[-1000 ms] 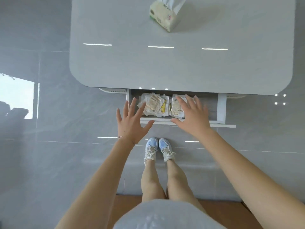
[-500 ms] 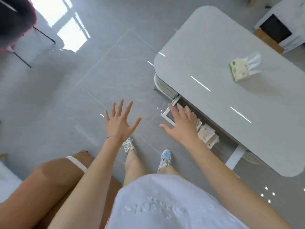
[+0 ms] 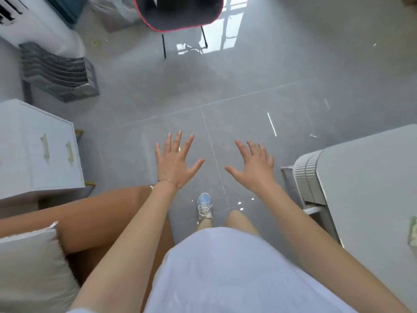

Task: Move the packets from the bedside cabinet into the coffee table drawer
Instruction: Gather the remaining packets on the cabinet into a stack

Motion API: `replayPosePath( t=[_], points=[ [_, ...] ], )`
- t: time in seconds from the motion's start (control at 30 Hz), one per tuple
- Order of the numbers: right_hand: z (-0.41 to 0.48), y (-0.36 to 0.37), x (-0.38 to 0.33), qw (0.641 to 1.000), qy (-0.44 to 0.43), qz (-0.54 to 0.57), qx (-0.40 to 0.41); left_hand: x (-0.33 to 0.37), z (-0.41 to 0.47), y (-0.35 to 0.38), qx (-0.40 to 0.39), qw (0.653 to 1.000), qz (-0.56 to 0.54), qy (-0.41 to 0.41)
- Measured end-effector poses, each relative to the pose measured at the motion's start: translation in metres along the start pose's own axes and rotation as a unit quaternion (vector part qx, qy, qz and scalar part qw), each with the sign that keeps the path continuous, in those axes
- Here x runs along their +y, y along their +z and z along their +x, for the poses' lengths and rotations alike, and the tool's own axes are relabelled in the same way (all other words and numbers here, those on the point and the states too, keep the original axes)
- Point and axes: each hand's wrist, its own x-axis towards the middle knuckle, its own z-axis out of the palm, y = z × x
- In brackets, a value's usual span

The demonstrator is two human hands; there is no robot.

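Note:
My left hand [image 3: 174, 160] and my right hand [image 3: 253, 167] are both held out over the grey tiled floor, fingers spread, holding nothing. The white bedside cabinet [image 3: 38, 150] with two pale handles stands at the left, its drawers closed; no packets show on it. The grey coffee table [image 3: 365, 199] lies at the right edge, with only its corner and ribbed side in view. Its drawer and the packets inside are out of sight.
A brown sofa arm [image 3: 94, 213] and a white cushion [image 3: 29, 267] sit at lower left. A black chair with red trim [image 3: 178, 12] stands ahead. A grey stacked tray rack [image 3: 58, 75] is at upper left. A tissue pack's edge [image 3: 413, 231] shows on the table.
The view has swung left, away from the coffee table drawer and toward the bedside cabinet. Both hands left the drawer and now hover open over the floor.

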Motion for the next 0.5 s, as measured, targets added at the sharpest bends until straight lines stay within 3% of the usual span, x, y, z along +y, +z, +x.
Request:
replayPosePath(
  t=[0.3, 0.5],
  points=[
    [0.102, -0.039, -0.131, 0.990, -0.118, -0.078, -0.020, -0.101, 0.046, -0.031, 0.030, 0.985, -0.066, -0.154],
    [0.163, -0.047, -0.210, 0.969, -0.198, -0.142, -0.050, -0.160, 0.071, -0.041, 0.045, 0.953, -0.126, -0.270]
  ],
)
